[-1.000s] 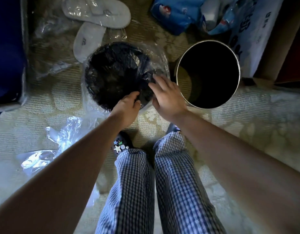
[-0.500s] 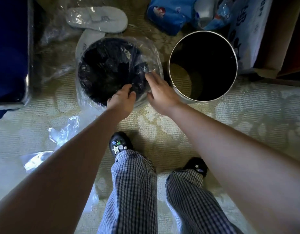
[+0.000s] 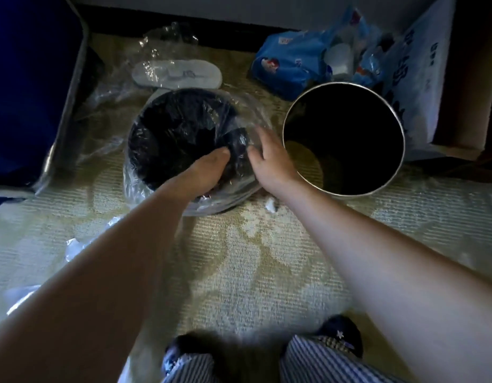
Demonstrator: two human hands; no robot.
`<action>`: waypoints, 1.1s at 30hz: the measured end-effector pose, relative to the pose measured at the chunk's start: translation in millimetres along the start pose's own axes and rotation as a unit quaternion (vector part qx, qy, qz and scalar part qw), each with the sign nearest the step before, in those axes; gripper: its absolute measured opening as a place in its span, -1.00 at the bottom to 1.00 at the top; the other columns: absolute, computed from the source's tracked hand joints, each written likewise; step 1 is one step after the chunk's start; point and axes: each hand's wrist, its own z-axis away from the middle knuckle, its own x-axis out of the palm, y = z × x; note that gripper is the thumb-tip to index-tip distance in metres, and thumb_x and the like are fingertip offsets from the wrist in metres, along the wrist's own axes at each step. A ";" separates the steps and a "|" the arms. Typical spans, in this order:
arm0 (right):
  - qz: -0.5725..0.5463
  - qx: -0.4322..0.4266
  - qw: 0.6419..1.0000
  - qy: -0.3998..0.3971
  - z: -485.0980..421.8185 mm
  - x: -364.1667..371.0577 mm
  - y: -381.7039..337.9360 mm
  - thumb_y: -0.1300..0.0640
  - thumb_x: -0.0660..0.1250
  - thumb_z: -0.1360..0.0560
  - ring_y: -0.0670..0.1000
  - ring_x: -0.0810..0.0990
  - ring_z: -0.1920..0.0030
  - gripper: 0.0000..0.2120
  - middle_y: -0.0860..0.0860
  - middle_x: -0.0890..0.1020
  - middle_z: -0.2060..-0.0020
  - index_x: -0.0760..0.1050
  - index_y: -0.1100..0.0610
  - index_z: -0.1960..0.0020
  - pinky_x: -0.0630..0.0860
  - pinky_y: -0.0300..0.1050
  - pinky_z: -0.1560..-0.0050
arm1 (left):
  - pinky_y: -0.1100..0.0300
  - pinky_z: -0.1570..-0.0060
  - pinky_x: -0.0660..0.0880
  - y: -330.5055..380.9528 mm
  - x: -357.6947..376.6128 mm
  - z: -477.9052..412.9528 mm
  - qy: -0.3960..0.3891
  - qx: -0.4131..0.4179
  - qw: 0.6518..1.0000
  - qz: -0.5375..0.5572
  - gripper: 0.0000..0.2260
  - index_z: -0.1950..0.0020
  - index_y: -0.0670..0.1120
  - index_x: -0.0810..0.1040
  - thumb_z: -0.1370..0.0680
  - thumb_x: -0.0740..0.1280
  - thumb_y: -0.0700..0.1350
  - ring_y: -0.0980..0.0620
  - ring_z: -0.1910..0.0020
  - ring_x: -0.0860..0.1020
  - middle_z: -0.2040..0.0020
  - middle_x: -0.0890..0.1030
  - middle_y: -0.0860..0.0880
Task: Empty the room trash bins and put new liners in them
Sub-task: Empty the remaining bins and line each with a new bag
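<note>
A black trash bin [image 3: 167, 139] stands on the carpet with a clear plastic liner [image 3: 247, 111] draped over its rim. My left hand [image 3: 203, 172] reaches over the near right rim, its fingers curled down inside over the liner. Just to the right, my right hand [image 3: 269, 158] rests on the liner at the rim's outer side with its fingers spread. Beside them on the right stands a second bin [image 3: 344, 139] with a metal rim, dark inside, with no liner visible.
Behind the black bin lies a white slipper [image 3: 178, 74] in plastic wrap. Blue packs [image 3: 289, 67] and a white printed bag [image 3: 413, 78] sit at the back right. A dark blue case [image 3: 32, 78] stands at the left. Loose clear plastic [image 3: 73, 244] and a white scrap [image 3: 271, 205] lie on the carpet.
My left hand has gone further over the rim into the black bin. My right hand has slid to the rim's right side. My legs have dropped toward the lower edge of the view.
</note>
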 end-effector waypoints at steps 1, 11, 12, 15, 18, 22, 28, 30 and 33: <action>-0.025 0.013 1.000 0.003 -8.6 1.6 0.6 0.04 0.07 -0.64 0.02 0.04 -0.53 -0.50 0.03 0.06 -0.55 0.05 0.06 -0.55 0.02 -0.12 -0.48 | -0.01 -0.37 0.30 -1.5 -2.3 -9.3 -0.016 -0.001 1.000 0.013 -0.57 -0.51 0.07 0.22 -0.65 -0.03 0.14 -0.07 -0.27 0.46 -0.43 0.37 -0.05; -0.296 0.110 0.949 0.005 -74.8 26.8 16.3 -0.12 -0.03 -0.64 0.06 0.25 -0.46 -0.51 0.02 0.24 -0.49 0.12 -0.01 -0.53 0.17 0.02 -0.48 | 0.30 0.54 0.39 -9.8 5.6 -82.2 -0.088 -0.022 0.981 0.169 -0.57 -0.26 -0.06 0.46 -0.63 0.03 0.18 0.05 0.46 0.52 0.30 0.57 0.03; -0.328 0.137 0.934 -0.015 -78.4 29.0 17.6 -0.17 -0.03 -0.63 0.08 0.34 -0.41 -0.49 0.05 0.33 -0.45 0.18 0.01 -0.51 0.25 0.07 -0.44 | 0.27 0.50 0.43 -11.7 6.1 -87.6 -0.102 -0.024 0.980 0.172 -0.61 -0.16 -0.06 0.48 -0.63 0.03 0.17 0.04 0.44 0.56 0.32 0.61 0.01; -0.380 0.186 0.904 -0.061 -86.7 31.6 27.5 -0.26 -0.01 -0.59 0.13 0.46 -0.29 -0.42 0.12 0.46 -0.34 0.28 0.06 -0.46 0.39 0.03 -0.33 | 0.08 0.16 0.55 -20.9 6.0 -99.0 -0.122 -0.037 0.985 0.114 -0.58 -0.04 -0.08 0.55 -0.61 0.07 0.20 -0.06 0.21 0.63 0.19 0.67 -0.06; -0.380 0.184 0.903 -0.079 -90.7 35.0 32.4 -0.26 0.02 -0.58 0.12 0.47 -0.27 -0.43 0.13 0.47 -0.32 0.31 0.07 -0.44 0.41 -0.02 -0.21 | -0.10 -0.24 0.46 -35.1 4.1 -102.7 -0.133 -0.069 0.988 0.020 -0.52 -0.15 -0.11 0.56 -0.53 0.21 0.26 -0.17 -0.12 0.58 -0.10 0.63 -0.16; -0.397 0.207 0.892 -0.062 -95.8 40.8 28.4 -0.29 0.03 -0.57 0.15 0.49 -0.25 -0.39 0.15 0.48 -0.30 0.31 0.09 -0.44 0.43 0.02 -0.26 | -0.05 -0.22 0.47 -45.3 -6.5 -106.9 -0.133 -0.084 0.987 -0.019 -0.49 -0.18 -0.10 0.57 -0.49 0.26 0.28 -0.12 -0.09 0.60 -0.10 0.63 -0.13; -0.350 0.119 0.927 0.065 -101.6 27.6 11.7 -0.10 0.02 -0.63 0.12 0.43 -0.31 -0.54 0.07 0.43 -0.36 0.29 0.05 -0.46 0.34 -0.02 -0.32 | 0.21 0.19 0.44 -29.0 -36.5 -82.5 0.037 0.069 0.995 0.066 -0.78 0.12 -0.06 0.53 -0.62 0.13 -0.11 0.08 0.25 0.61 0.22 0.63 -0.02; -0.343 0.059 0.932 0.101 -102.8 22.6 4.8 -0.03 0.08 -0.63 0.07 0.43 -0.29 -0.61 0.00 0.45 -0.33 0.37 0.05 -0.40 0.33 0.00 -0.35 | 0.19 0.20 0.46 -26.9 -40.0 -77.5 0.092 0.087 0.978 0.164 -0.83 0.14 -0.03 0.44 -0.62 0.13 -0.14 0.05 0.23 0.60 0.21 0.58 -0.02; -0.316 0.025 0.947 0.058 -103.3 22.0 -0.5 -0.03 0.13 -0.61 0.05 0.51 -0.21 -0.65 0.01 0.53 -0.26 0.46 0.03 -0.34 0.43 -0.03 -0.25 | 0.01 -0.01 0.43 -19.5 -32.4 -77.9 0.049 0.071 0.942 0.325 -0.88 -0.10 0.00 0.40 -0.64 0.10 -0.08 -0.04 0.04 0.57 0.00 0.58 -0.06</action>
